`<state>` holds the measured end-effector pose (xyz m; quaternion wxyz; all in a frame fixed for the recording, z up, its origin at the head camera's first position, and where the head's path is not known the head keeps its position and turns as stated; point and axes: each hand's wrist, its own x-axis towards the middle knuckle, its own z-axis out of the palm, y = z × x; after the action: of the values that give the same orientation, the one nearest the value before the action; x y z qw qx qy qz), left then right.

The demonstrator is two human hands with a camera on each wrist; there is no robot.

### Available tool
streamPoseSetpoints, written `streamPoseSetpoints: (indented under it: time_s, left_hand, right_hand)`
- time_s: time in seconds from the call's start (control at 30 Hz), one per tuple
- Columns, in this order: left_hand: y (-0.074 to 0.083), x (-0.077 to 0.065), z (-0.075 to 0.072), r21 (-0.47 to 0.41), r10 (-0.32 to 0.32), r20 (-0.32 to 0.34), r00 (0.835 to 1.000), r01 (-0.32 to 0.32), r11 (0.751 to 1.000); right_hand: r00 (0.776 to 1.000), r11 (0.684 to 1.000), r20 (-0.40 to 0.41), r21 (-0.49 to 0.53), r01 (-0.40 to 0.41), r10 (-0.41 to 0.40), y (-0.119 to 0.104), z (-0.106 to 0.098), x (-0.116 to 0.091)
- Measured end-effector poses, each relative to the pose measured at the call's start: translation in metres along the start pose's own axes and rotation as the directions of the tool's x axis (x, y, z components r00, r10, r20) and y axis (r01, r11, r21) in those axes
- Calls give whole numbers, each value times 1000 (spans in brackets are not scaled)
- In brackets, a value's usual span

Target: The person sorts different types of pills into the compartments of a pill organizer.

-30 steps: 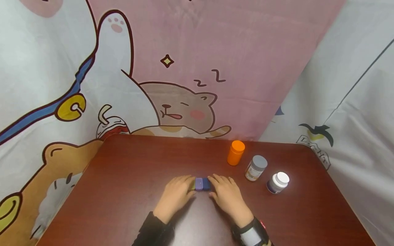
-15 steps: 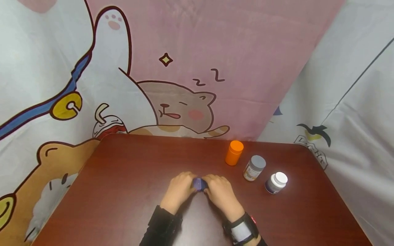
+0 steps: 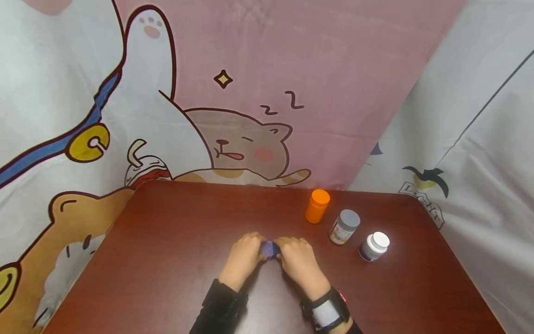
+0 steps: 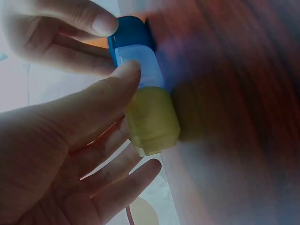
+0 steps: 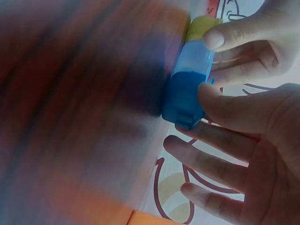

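Note:
A small pill box (image 3: 269,249) with three coloured sections lies low on the table between both hands. Its yellow section (image 4: 154,119) is at the left end, a pale lilac one (image 5: 193,58) in the middle and a blue one (image 5: 185,93) at the right. My left hand (image 3: 244,257) pinches the box towards the yellow end, thumb on the near side and fingers behind it. At the blue end, my right hand (image 3: 299,262) grips likewise, its lower fingers spread. From the head, the hands cover both ends and leave mostly the lilac part visible.
To the right, an orange bottle (image 3: 317,207), a grey-capped jar (image 3: 344,227) and a white-capped bottle (image 3: 374,247) stand in a slanting row on the dark red-brown table (image 3: 187,218). A printed cartoon cloth (image 3: 333,69) hangs behind the table's far edge.
Both hands have come closer together over the pill box and now cover its ends, where the fingers were wider apart a second ago. The bottles stand where they were.

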<state>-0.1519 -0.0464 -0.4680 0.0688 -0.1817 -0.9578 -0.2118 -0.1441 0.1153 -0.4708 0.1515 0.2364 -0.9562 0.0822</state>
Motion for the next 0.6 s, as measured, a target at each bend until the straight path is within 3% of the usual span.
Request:
streamPoseSetpoints:
  time_s: [0.3, 0.6]
  left_hand:
    - [-2, 0, 1, -37, -15, 15, 1000, 16, 999]
    - [-3, -1, 0, -75, -42, 31, 999, 44, 996]
  right_hand:
    - [997, 998, 75, 51, -27, 24, 10, -15, 12]
    - [994, 992, 29, 56, -109, 107, 24, -11, 45]
